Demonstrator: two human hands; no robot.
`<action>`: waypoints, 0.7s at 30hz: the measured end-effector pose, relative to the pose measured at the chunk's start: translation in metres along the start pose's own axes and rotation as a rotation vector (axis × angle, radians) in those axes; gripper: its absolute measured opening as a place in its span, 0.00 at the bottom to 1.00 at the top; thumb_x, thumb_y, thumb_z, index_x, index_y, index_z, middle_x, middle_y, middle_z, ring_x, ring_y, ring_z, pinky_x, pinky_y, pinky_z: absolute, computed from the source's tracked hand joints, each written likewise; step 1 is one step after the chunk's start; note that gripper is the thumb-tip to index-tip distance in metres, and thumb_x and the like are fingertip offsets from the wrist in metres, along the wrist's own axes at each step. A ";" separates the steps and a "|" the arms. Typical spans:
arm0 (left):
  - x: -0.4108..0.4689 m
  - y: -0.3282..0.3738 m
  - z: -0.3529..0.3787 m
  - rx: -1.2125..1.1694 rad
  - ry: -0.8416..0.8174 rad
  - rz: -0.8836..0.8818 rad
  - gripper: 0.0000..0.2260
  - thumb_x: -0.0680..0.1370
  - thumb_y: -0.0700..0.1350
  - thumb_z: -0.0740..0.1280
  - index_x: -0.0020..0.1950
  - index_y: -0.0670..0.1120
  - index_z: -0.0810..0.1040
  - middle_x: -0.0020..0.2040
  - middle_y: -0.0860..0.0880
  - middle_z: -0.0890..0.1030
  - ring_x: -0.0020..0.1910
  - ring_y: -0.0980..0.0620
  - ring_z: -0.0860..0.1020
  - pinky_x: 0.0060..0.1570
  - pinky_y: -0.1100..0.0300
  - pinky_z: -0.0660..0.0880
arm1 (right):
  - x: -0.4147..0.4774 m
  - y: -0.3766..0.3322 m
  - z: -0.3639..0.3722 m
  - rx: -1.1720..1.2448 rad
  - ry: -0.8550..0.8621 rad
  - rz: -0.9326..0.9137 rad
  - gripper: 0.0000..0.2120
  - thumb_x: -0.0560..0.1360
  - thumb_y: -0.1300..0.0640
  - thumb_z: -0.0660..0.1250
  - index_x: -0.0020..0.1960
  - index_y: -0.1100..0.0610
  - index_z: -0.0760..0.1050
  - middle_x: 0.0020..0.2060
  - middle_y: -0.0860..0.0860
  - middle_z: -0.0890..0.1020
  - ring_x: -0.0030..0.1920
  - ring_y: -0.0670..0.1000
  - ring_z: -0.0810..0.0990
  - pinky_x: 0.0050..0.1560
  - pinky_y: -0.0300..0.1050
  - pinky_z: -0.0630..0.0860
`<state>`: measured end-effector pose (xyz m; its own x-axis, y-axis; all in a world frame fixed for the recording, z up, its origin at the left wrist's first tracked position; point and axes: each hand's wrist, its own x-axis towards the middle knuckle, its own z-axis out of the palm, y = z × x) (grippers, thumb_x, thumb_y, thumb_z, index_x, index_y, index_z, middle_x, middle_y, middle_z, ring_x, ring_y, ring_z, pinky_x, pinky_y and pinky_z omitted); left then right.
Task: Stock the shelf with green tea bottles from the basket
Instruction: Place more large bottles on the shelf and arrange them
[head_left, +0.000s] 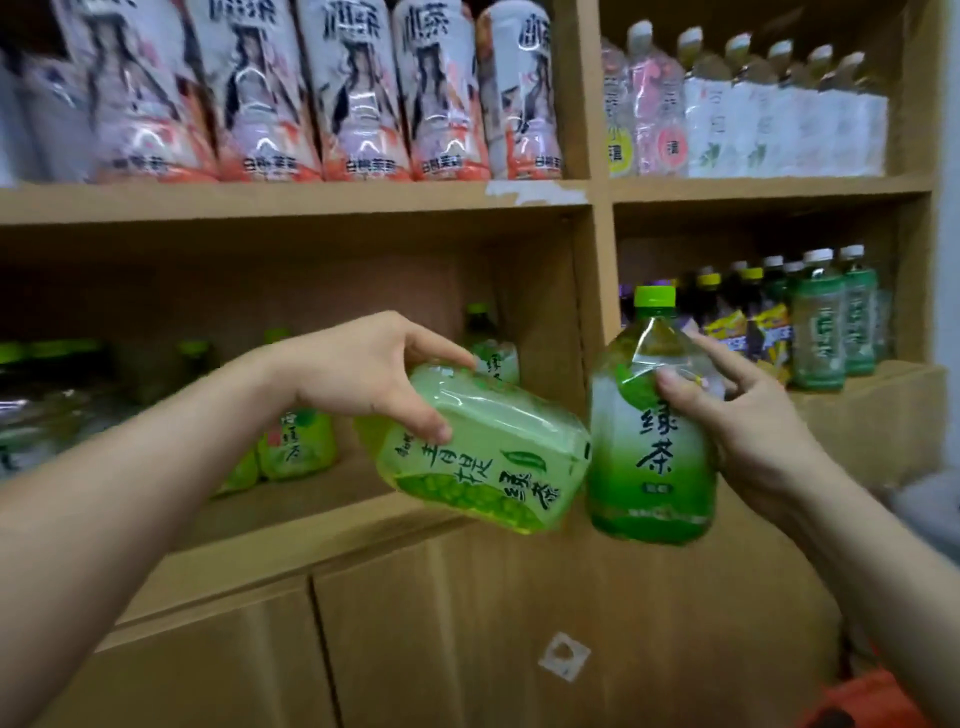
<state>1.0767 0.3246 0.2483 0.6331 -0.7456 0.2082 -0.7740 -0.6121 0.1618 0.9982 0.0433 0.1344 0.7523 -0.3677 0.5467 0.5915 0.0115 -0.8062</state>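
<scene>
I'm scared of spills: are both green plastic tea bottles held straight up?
No: the left hand holds its green plastic tea bottle tipped sideways; only the green-capped bottle in the right hand stands upright.

The upright green tea bottle (655, 467) has a lime-green cap and a label fading from white to deep green. Left of it, the tilted green tea bottle (493, 447) is pale green with black brush characters. Up-left of it, tall bottles (353, 104) show pink, white and orange-red. The shelf (291, 200) is tan.
</scene>
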 end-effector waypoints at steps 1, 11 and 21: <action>-0.005 -0.009 -0.004 0.045 0.002 -0.030 0.30 0.63 0.51 0.79 0.64 0.60 0.75 0.49 0.64 0.81 0.45 0.69 0.79 0.46 0.73 0.72 | 0.009 0.001 0.017 0.010 -0.004 -0.033 0.24 0.64 0.57 0.75 0.60 0.51 0.76 0.39 0.43 0.86 0.40 0.44 0.85 0.41 0.41 0.83; 0.034 -0.056 -0.019 0.655 -0.132 -0.195 0.36 0.62 0.54 0.77 0.69 0.56 0.71 0.50 0.52 0.80 0.55 0.48 0.77 0.44 0.58 0.73 | 0.061 0.044 0.130 0.008 -0.087 0.003 0.27 0.67 0.61 0.75 0.65 0.55 0.73 0.52 0.57 0.84 0.51 0.57 0.84 0.50 0.52 0.82; 0.068 -0.073 0.004 0.927 -0.165 -0.037 0.19 0.67 0.41 0.64 0.56 0.53 0.77 0.41 0.49 0.76 0.54 0.44 0.77 0.65 0.49 0.66 | 0.084 0.090 0.138 -0.044 -0.254 0.103 0.33 0.67 0.48 0.71 0.70 0.44 0.65 0.56 0.51 0.83 0.54 0.51 0.83 0.54 0.49 0.80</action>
<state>1.1758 0.3173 0.2463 0.7049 -0.7061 0.0672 -0.4843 -0.5484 -0.6817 1.1540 0.1415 0.1390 0.8596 -0.1221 0.4961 0.4992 -0.0058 -0.8665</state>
